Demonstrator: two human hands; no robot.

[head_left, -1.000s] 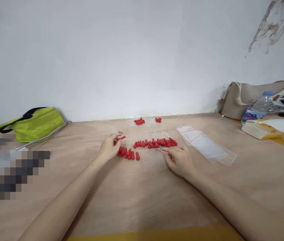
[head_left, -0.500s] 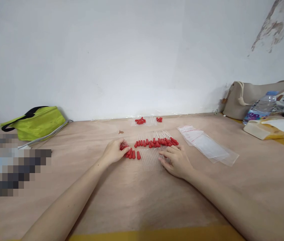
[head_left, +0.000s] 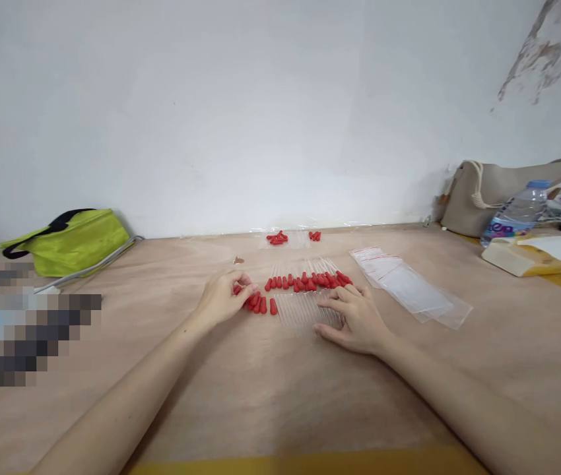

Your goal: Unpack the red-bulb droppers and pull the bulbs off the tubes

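My left hand [head_left: 224, 298] is closed, thumb against fingers, with a red rubber dropper bulb [head_left: 237, 289] showing between them. Just right of it, several loose red bulbs [head_left: 263, 305] lie on the table. A row of clear thin dropper tubes [head_left: 297, 310] lies side by side in the middle. Over the right end of that row rests my right hand [head_left: 354, 320], its fingers apart; whether the fingertips touch the tubes I cannot tell. Behind the row, droppers with red bulbs [head_left: 310, 282] lie with their clear tips pointing toward the wall.
Clear zip bags [head_left: 409, 290] overlap to the right. More red bulbs [head_left: 277, 238] lie on clear plastic near the wall. A lime-green bag [head_left: 80, 244] is at the left; a beige bag [head_left: 468, 198], a water bottle [head_left: 515, 211] and an opened packet [head_left: 513, 256] stand at the right.
My left hand has shifted slightly left, away from the loose bulbs. My right hand has moved a little to the right along the clear tubes, uncovering more of them.
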